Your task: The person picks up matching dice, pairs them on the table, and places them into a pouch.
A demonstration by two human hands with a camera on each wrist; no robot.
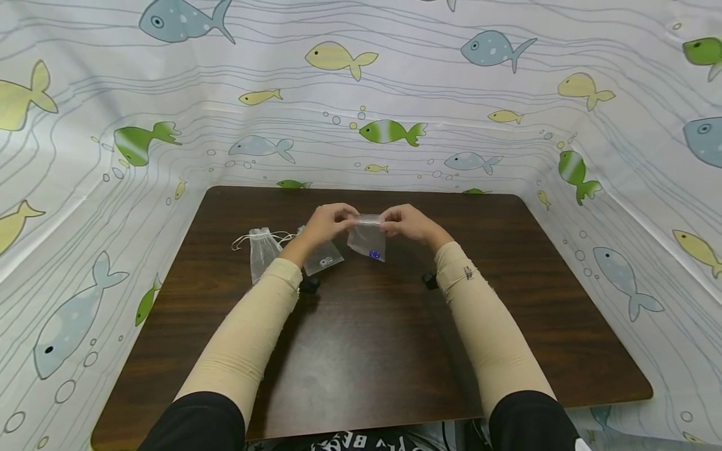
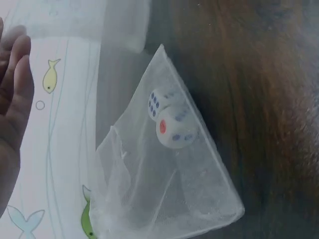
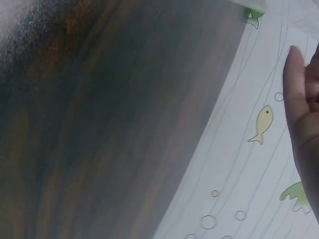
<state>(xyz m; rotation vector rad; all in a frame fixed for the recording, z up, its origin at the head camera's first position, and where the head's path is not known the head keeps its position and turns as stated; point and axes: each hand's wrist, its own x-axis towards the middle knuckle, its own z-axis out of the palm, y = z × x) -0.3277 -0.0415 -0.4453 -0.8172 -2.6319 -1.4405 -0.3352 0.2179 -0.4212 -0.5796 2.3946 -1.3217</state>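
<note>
Both hands pinch the top edge of a small see-through bag (image 1: 365,237) in the head view, one at each upper corner. My left hand (image 1: 327,227) grips the left corner between thumb and fingers; my right hand (image 1: 412,223) has the right one. Small shiny blue pieces (image 1: 375,254) lie in the bag's bottom; their kind is too small to tell. Beneath the left wrist a white mesh pouch (image 2: 144,184) lies on the table, with two white dice (image 2: 175,128) inside. In the right wrist view only part of the right hand (image 3: 305,109) shows.
Another white mesh drawstring pouch (image 1: 261,247) lies left of the left hand, partly behind the forearm. A dark brown wooden table (image 1: 361,351) carries everything. Fish-printed white sheeting (image 1: 395,94) stands round its back and sides.
</note>
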